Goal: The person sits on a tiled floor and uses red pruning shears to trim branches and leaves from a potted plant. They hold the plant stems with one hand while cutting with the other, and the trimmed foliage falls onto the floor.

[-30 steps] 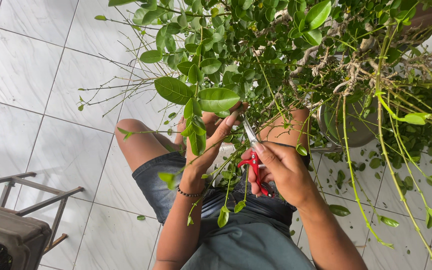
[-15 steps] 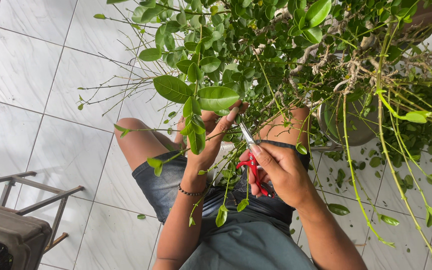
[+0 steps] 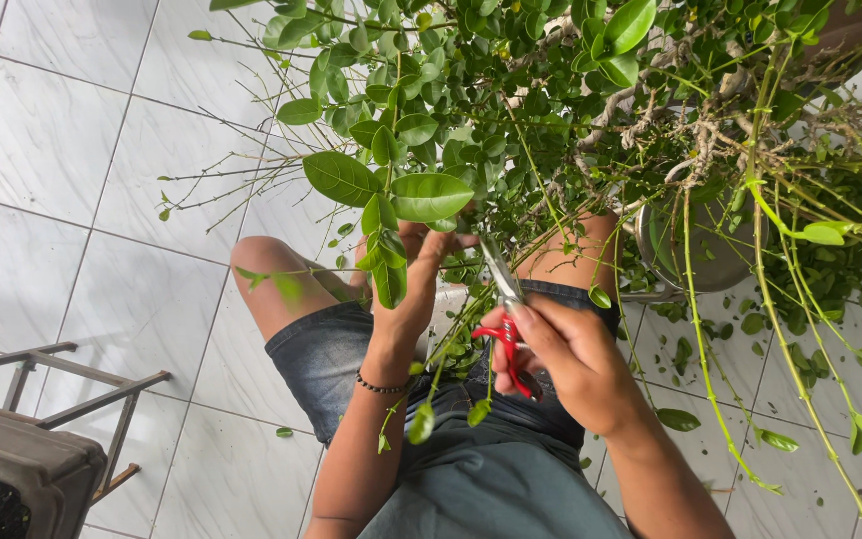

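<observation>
Left hand (image 3: 413,284) shifted slightly, pinching leafy stem (image 3: 381,225), right hand (image 3: 573,361) gripping red scissors (image 3: 504,329)

From my seat, the pale marble-patterned floor tiles (image 3: 72,150) fill the left and far side of the view. At the near left corner I see a dark rectangular planter box holding soil (image 3: 7,479), resting on a weathered grey frame of thin bars (image 3: 82,384). To the right, a round grey metal pot (image 3: 710,250) sits on the floor, with loose green fallen leaves (image 3: 780,439) scattered on the tiles near it.
</observation>
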